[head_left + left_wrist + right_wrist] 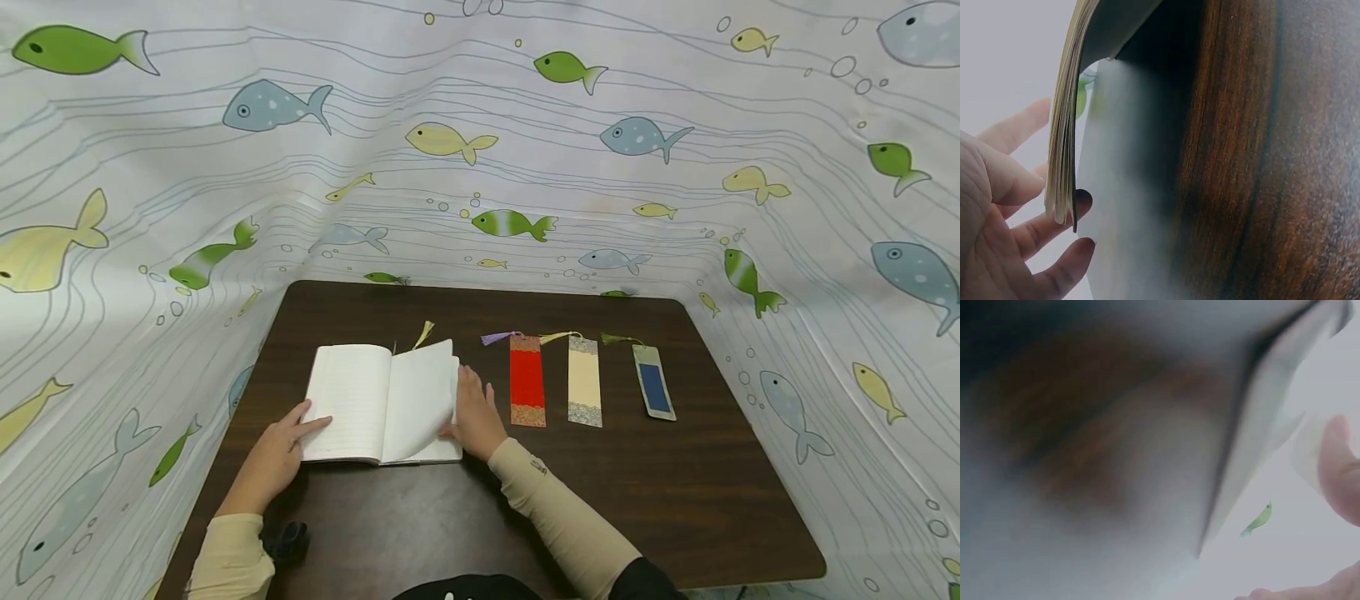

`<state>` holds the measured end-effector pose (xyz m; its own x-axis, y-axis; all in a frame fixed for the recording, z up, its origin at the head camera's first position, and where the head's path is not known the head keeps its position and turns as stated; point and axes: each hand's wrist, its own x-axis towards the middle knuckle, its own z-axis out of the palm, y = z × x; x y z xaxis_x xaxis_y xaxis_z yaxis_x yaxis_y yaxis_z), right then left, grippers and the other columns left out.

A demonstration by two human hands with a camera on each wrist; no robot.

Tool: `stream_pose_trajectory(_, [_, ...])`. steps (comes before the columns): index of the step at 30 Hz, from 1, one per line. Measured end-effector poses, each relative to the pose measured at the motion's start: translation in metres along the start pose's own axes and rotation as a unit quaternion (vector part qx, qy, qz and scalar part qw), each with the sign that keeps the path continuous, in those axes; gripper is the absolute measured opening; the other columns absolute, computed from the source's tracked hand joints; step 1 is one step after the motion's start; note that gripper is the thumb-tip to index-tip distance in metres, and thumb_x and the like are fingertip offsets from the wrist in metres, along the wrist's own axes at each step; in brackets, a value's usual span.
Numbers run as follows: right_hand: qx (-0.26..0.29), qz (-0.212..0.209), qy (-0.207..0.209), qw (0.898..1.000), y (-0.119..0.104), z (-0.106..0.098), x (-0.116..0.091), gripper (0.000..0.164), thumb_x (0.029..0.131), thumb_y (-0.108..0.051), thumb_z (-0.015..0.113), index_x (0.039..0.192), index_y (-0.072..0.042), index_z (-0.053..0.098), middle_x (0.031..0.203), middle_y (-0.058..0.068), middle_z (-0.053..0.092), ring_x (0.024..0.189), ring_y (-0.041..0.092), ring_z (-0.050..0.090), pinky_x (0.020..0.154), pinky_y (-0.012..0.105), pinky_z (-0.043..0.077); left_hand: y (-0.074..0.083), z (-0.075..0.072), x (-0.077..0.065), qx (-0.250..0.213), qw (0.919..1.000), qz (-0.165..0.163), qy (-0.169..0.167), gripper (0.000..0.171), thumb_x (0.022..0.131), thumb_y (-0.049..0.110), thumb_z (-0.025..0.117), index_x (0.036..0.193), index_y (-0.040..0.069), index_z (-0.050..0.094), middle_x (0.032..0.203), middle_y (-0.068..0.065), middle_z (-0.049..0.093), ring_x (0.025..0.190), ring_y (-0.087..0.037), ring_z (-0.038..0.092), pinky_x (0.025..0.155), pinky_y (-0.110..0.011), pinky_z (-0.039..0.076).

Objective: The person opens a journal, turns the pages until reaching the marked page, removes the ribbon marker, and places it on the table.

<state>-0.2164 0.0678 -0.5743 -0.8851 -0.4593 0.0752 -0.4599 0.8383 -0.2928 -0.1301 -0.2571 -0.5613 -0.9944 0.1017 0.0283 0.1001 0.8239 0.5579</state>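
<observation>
A notebook with blank-looking, faintly lined pages [348,400] lies open on the table. My left hand [279,454] grips its left edge, with the thumb on top; in the left wrist view the page block [1063,137] sits between thumb and fingers. On the right half, a loose page [420,396] stands raised and curved. My right hand [478,417] is at the notebook's right edge, its thumb near the raised page's lower corner. In the right wrist view the thumb [1338,475] and the other fingers stand well apart. A yellow tassel [424,333] sticks out behind the notebook.
Right of the notebook lie a red bookmark [527,383] with a purple tassel, a cream bookmark [583,379] with a yellow tassel, and a blue-centred bookmark [654,387] with a green tassel. A fish-patterned curtain [480,175] surrounds the dark wooden table [675,500].
</observation>
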Motion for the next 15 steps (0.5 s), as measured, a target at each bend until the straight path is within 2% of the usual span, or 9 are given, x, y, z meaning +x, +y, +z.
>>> stream_pose_trajectory(2, [0.071,0.000,0.002,0.997,-0.004,-0.002,0.003,0.111,0.077,-0.038,0.081,0.152,0.004,0.011,0.157,0.017,0.023,0.144,0.031,0.027,0.113,0.059,0.023,0.000,0.000,0.000,0.003,1.0000,0.001,0.004,0.050,0.090,-0.011,0.035,0.127,0.006,0.064,0.149,-0.027,0.034,0.131,-0.053,0.036,0.102,-0.067,0.032])
stream_pose_trajectory(4, [0.157,-0.022,-0.015,0.987,-0.010,-0.006,0.005,0.106,0.081,-0.035,0.078,0.153,0.002,0.009,0.158,0.017,0.023,0.143,0.030,0.029,0.115,0.055,0.024,0.000,0.000,-0.001,0.006,1.0000,-0.002,0.005,0.049,0.092,-0.010,0.036,0.128,0.007,0.064,0.150,-0.027,0.034,0.131,-0.054,0.035,0.101,-0.068,0.031])
stream_pose_trajectory(6, [0.236,-0.050,-0.051,0.969,-0.017,-0.008,0.006,0.100,0.087,-0.035,0.072,0.154,-0.003,0.006,0.159,0.013,0.023,0.144,0.027,0.029,0.116,0.049,0.025,0.000,0.000,-0.001,0.009,0.9999,-0.006,0.005,0.047,0.092,-0.009,0.037,0.128,0.007,0.064,0.150,-0.026,0.034,0.130,-0.054,0.035,0.101,-0.069,0.030])
stream_pose_trajectory(7, [0.275,-0.064,-0.073,0.957,-0.021,-0.009,0.006,0.096,0.089,-0.034,0.069,0.155,-0.005,0.005,0.160,0.011,0.022,0.144,0.026,0.028,0.116,0.046,0.025,0.001,0.000,-0.002,0.010,0.9999,-0.009,0.004,0.047,0.092,-0.008,0.037,0.128,0.007,0.064,0.150,-0.026,0.034,0.130,-0.055,0.034,0.101,-0.069,0.029])
stream_pose_trajectory(9, [0.324,-0.087,-0.114,0.935,-0.030,-0.009,0.006,0.091,0.094,-0.037,0.063,0.156,-0.010,0.002,0.161,0.006,0.018,0.146,0.022,0.025,0.116,0.041,0.027,0.001,0.000,-0.002,0.012,0.9998,-0.012,0.004,0.047,0.092,-0.008,0.037,0.127,0.008,0.064,0.150,-0.026,0.034,0.130,-0.055,0.034,0.102,-0.070,0.028])
stream_pose_trajectory(11, [0.334,-0.105,-0.144,0.925,-0.039,-0.008,0.006,0.087,0.095,-0.039,0.060,0.156,-0.016,0.003,0.162,0.000,0.015,0.146,0.016,0.022,0.117,0.038,0.025,0.002,0.000,-0.002,0.013,0.9998,-0.013,0.004,0.046,0.092,-0.007,0.037,0.127,0.008,0.064,0.150,-0.026,0.034,0.130,-0.055,0.034,0.102,-0.070,0.028])
stream_pose_trajectory(12, [0.328,-0.118,-0.153,0.925,-0.044,-0.007,0.006,0.085,0.095,-0.040,0.059,0.157,-0.016,0.005,0.162,-0.001,0.013,0.147,0.014,0.020,0.117,0.036,0.024,0.002,0.000,-0.002,0.012,0.9998,-0.011,0.006,0.046,0.092,-0.007,0.037,0.127,0.008,0.064,0.150,-0.026,0.034,0.130,-0.055,0.034,0.101,-0.070,0.028])
stream_pose_trajectory(15, [0.279,-0.160,-0.164,0.933,-0.056,-0.002,0.007,0.080,0.095,-0.041,0.059,0.156,-0.015,0.014,0.163,0.000,0.011,0.148,0.013,0.016,0.118,0.034,0.023,0.003,0.000,-0.003,0.015,0.9998,-0.001,0.015,0.045,0.092,-0.007,0.038,0.125,0.006,0.065,0.148,-0.026,0.036,0.128,-0.055,0.036,0.100,-0.070,0.031])
